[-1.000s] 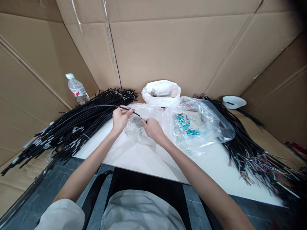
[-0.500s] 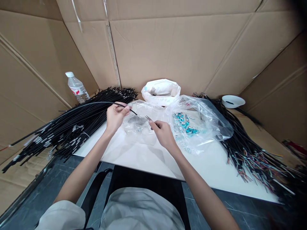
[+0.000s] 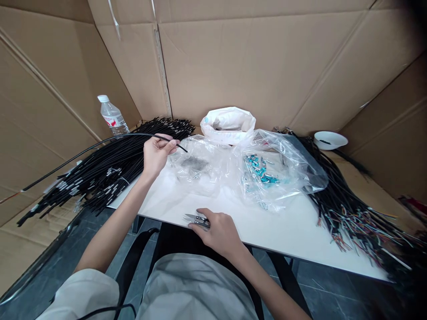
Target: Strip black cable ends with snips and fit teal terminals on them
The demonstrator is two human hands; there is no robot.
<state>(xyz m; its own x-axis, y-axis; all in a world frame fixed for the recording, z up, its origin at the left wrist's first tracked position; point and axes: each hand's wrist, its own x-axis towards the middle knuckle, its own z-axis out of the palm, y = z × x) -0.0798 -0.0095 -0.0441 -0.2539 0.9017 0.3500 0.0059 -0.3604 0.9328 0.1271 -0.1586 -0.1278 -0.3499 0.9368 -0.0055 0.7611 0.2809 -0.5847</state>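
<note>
My left hand (image 3: 154, 153) pinches a single long black cable (image 3: 100, 144) near its tip, holding it above the left side of the white table (image 3: 293, 235); the cable trails off to the left over a pile of black cables (image 3: 100, 171). My right hand (image 3: 218, 231) rests at the table's near edge, fingers closed on small metal thread snips (image 3: 195, 219) that lie on the surface. A small clear plastic bag (image 3: 196, 166) with dark bits inside lies just right of my left hand.
A larger clear bag (image 3: 283, 171) holds teal connectors. Behind it sits a white plastic bag (image 3: 228, 124). A bundle of cables with coloured wire ends (image 3: 353, 213) lies at right, a white bowl (image 3: 330, 140) beyond it. A water bottle (image 3: 112, 116) stands at back left. Cardboard walls surround the table.
My right hand has pulled back from the cable tip to the table's near edge, bringing the snips down onto the surface. My left hand has lifted slightly with the cable.
</note>
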